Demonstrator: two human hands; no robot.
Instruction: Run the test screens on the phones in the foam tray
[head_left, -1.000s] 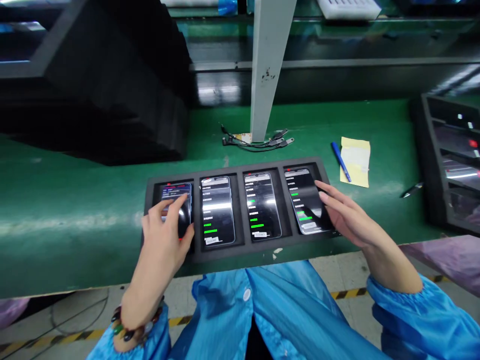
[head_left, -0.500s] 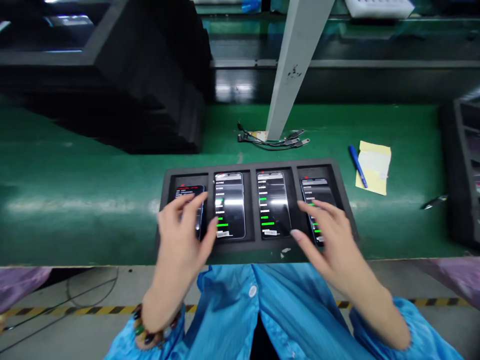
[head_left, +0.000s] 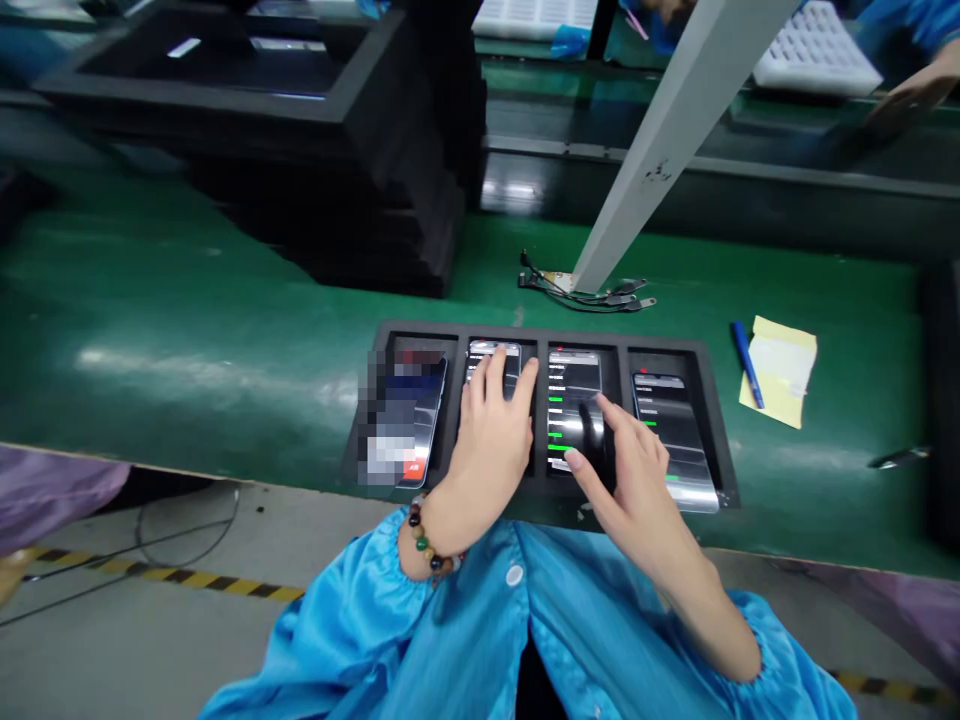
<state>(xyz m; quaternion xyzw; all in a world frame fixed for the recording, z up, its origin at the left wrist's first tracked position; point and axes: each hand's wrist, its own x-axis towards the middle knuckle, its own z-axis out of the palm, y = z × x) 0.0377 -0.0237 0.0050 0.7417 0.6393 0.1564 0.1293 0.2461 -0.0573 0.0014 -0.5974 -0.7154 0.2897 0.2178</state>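
Four compartments of a black foam tray (head_left: 540,400) each hold a smartphone. My left hand (head_left: 491,450) is open, fingers spread over the second phone (head_left: 484,352) and covering most of it. The third phone (head_left: 562,385) shows a list with green bars. My right hand (head_left: 637,480) is over its lower right part, thumb and index finger apart; contact with the screen is unclear. To the right, the fourth phone (head_left: 686,460) has a similar list. The leftmost phone (head_left: 431,420) is partly blurred out, with a red patch low on its screen.
A tall stack of black trays (head_left: 375,180) stands at the back left. Short black cables (head_left: 592,298) lie by a grey post (head_left: 660,160). Right of the tray are a blue pen (head_left: 748,365) and yellow paper (head_left: 799,400). A co-worker's hand (head_left: 919,88) shows at the far right.
My left hand has moved right from the first phone to the second. My right hand has shifted from the fourth phone towards the third. The first phone's screen has changed; the view has shifted.
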